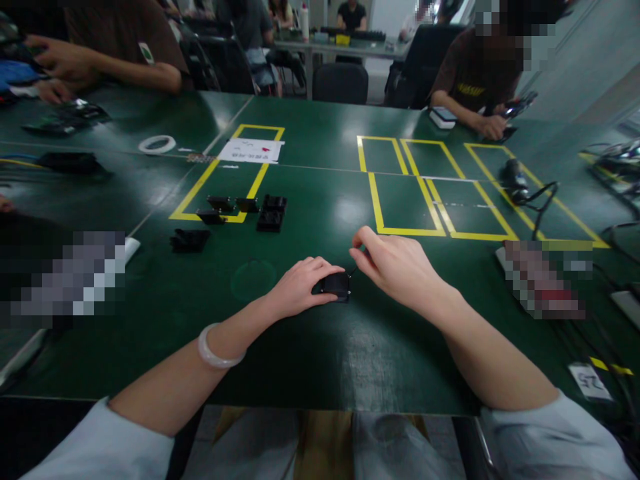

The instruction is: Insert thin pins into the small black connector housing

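Operator: What's nearest me?
Guide: Your left hand (306,287), thumb and fingers clamped on a small, black, squarish, plastic-looking piece (337,285) at the near middle of the glossy green tabletop (320,203).
Operator: And my right?
Guide: Your right hand (393,263) hovers just right of it, thumb and forefinger curled close together; whether they pinch anything, I can't tell.
Operator: How far along am I?
Guide: I'd judge this piece in progress: you're holding it, not setting it aside. Farther left lie a jagged black part (190,240), a ridged black block (273,213) and three thin black plates (220,203) around the near end of a yellow tape outline (194,190). Finished or waiting? The view doesn't settle that.
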`<state>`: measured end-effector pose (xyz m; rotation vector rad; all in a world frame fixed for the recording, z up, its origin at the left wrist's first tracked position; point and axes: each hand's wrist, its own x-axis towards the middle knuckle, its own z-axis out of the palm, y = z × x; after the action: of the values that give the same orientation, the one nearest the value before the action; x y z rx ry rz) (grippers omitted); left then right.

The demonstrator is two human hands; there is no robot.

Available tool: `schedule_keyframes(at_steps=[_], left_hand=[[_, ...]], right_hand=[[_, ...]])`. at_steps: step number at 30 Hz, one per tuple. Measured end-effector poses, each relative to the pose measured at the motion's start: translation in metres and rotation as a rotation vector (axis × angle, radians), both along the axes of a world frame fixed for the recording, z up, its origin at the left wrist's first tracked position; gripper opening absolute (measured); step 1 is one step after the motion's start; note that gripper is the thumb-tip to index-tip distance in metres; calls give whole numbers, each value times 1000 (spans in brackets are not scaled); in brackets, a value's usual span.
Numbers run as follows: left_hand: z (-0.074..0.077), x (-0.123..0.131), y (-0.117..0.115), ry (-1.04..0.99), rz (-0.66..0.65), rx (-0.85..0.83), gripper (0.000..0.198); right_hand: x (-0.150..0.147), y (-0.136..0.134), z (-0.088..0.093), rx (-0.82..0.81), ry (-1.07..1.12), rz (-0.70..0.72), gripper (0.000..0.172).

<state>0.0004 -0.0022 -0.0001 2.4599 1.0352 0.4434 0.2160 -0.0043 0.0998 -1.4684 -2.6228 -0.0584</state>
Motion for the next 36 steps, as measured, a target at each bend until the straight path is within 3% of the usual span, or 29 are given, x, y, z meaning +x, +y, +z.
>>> schedule_keyframes(at_steps=[10,16,27,32,36], left_hand=[[0,-1,0,-4,5,-6,46],[2,0,0,-10,5,-11,46],[2,0,0,-2,4,-10,46],[2,0,-1,-6,4,-5,46],[2,0,-1,-7,6,-9,45]], right_hand=[[1,-1,0,6,33,-5,25],[-1,-1,3,5,-64,-32,36],[1,-2,1,5,35,8,27],[0,-1,4,-17,-59,-26,36],[0,-1,3,-10,-51,-27,30]])
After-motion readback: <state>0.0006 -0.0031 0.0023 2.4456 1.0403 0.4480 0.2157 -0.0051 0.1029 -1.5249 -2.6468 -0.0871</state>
